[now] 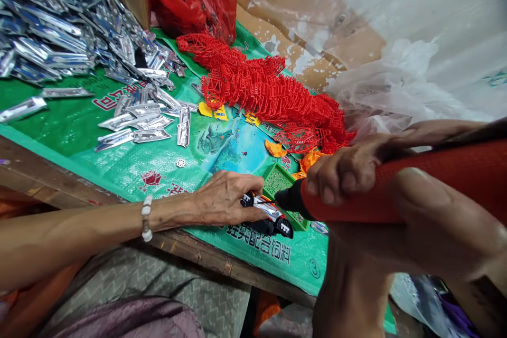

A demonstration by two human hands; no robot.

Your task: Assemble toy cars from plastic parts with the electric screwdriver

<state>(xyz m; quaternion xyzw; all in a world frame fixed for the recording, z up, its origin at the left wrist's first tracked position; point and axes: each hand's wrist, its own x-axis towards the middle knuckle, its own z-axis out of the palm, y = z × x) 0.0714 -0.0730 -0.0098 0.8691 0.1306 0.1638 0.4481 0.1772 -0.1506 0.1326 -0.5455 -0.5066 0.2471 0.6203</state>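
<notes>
Left hand (225,198) pinches small silver-and-black toy car (268,209), right hand (423,206) wraps thick red cylindrical screwdriver (364,209), bit (264,202) over the car; seemingly a fastening step, next move needing straight, steady pressure.

Toy car (272,210) beside tray (304,223), stacked frames (273,92) behind both.

The green sheet (166,158) bears black characters "配合饲料" (261,245), a circled "3" (314,268) and red "公司" (109,99), while the black wheels (284,227) carry white marks resembling "E".
</notes>
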